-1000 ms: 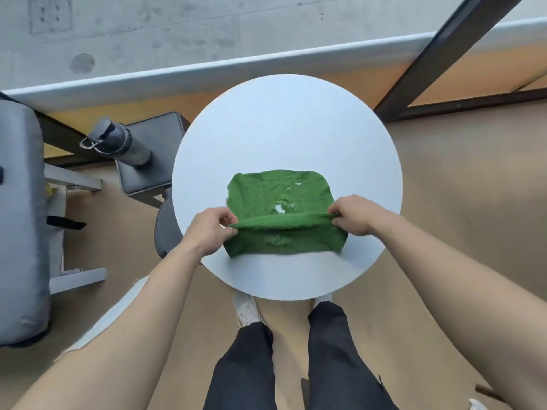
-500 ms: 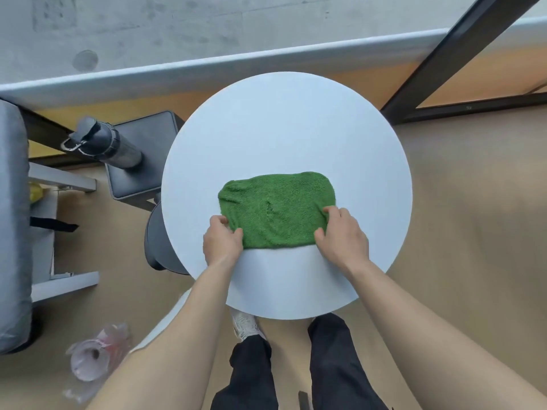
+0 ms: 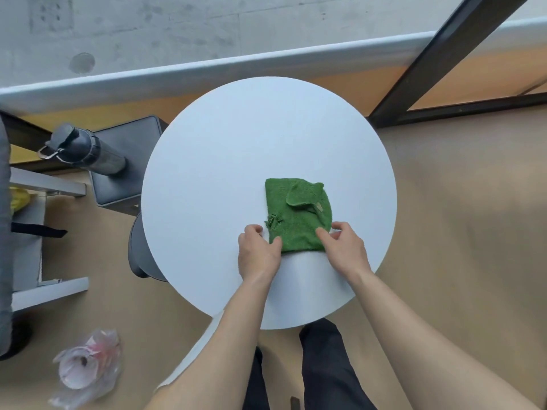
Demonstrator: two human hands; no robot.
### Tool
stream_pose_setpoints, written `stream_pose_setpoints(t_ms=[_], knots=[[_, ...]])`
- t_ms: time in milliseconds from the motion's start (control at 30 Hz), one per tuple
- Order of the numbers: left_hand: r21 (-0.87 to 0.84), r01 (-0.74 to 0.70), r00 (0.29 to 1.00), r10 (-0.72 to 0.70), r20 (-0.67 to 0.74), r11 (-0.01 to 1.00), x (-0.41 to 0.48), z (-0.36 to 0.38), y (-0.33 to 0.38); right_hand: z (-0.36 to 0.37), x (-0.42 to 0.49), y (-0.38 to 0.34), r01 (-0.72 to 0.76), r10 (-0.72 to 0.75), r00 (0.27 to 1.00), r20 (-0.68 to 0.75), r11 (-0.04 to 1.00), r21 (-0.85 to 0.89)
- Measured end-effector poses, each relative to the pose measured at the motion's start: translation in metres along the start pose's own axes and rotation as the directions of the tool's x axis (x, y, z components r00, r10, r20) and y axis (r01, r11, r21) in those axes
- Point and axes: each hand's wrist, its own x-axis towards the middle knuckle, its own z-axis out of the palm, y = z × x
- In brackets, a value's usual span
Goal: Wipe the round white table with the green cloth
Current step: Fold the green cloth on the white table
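Note:
The green cloth lies folded into a small, roughly square pad on the round white table, right of centre and toward the near side. One corner flap is turned over on top of it. My left hand rests at the cloth's near left corner, thumb touching its edge. At the near right corner is my right hand, fingers spread and fingertips on the cloth. Neither hand clearly grips it.
A dark bottle stands on a black stool left of the table. A grey chair sits at far left. A plastic-wrapped paper roll lies on the floor. A black frame post rises at back right.
The cloth was folded in half front to back, then again sideways, and now lies narrower and further right. Both hands moved right with it.

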Motion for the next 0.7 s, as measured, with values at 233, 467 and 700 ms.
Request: stream_pose_setpoints(t_ms=[233, 467, 700], knots=[[-0.319, 0.229, 0.971, -0.191, 0.146, 0.92, 0.0, -0.008, 0.003, 0.017, 0.0, -0.014, -0.234, 0.228, 0.972, 0.053, 0.938, 0.256], [-0.537, -0.007, 0.997, -0.032, -0.064, 0.844, 0.02, -0.037, 0.04, -0.02, 0.008, -0.045, -0.045, 0.216, 0.968, -0.13, 0.656, 0.753], [-0.046, 0.008, 0.998, -0.005, 0.06, 0.999, 0.048, -0.003, 0.064, -0.012, 0.038, -0.036, -0.024, 0.05, 0.994, -0.096, 0.967, 0.254]])
